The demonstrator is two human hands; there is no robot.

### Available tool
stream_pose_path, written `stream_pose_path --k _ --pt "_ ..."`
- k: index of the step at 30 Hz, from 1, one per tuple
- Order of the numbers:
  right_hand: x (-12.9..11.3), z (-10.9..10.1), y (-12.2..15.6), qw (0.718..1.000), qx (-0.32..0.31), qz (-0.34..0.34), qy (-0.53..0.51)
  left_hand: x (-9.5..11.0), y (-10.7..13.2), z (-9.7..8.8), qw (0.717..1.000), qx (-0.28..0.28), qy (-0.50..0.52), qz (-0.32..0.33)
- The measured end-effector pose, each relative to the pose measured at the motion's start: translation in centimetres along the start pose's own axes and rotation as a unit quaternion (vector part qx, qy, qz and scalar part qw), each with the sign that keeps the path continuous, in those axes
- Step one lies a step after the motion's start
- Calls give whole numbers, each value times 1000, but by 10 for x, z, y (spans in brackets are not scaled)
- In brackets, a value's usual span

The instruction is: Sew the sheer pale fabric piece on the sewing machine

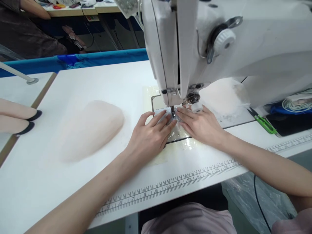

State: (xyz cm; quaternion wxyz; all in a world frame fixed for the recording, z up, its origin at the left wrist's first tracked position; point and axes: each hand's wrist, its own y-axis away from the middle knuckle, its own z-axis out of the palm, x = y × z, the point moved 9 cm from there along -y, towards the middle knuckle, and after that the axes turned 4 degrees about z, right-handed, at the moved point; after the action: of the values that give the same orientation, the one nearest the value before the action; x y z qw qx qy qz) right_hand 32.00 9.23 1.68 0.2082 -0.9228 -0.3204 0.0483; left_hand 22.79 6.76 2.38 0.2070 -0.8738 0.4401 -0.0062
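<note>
My left hand [152,135] lies flat on the sewing machine's bed, left of the presser foot [173,112]. Its fingers are spread and stretched toward the needle. From the other side, my right hand [203,125] rests flat with its fingertips close to the foot. A small pale bluish piece [159,114], perhaps fabric, lies beneath my left fingertips and by the foot; much of it is hidden. The white sewing machine [168,55] rises over both hands. Shiny clear tape or film [188,144] covers part of the bed's edge.
A beige domed piece [95,130] lies left of my hands; a similar pale piece [219,96] sits under the machine arm. Green thread snips [264,122] rest at right beside a dark tray [290,122]. A printed ruler [168,188] runs along the front edge. Another person [26,35] is at upper left.
</note>
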Motion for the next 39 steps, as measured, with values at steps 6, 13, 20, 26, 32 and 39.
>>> stream_pose_path --k 6,13,20,26,32,39 --pt "-9 -13 5 997 58 -49 -26 0 0 0 1000 16 -17 3" --pt "-14 -19 11 992 73 -81 -62 2 4 -3 999 35 -3 0" --pt "-16 -21 15 989 73 -108 -64 4 7 -7 999 44 10 5" --pt "-20 -25 15 988 82 -122 -38 2 7 -6 999 40 17 -1" --pt "-18 -21 14 990 70 -114 -43 -2 7 -5 998 40 49 -14" --pt "-15 -20 11 992 71 -102 -26 -7 4 -1 998 29 43 -27"
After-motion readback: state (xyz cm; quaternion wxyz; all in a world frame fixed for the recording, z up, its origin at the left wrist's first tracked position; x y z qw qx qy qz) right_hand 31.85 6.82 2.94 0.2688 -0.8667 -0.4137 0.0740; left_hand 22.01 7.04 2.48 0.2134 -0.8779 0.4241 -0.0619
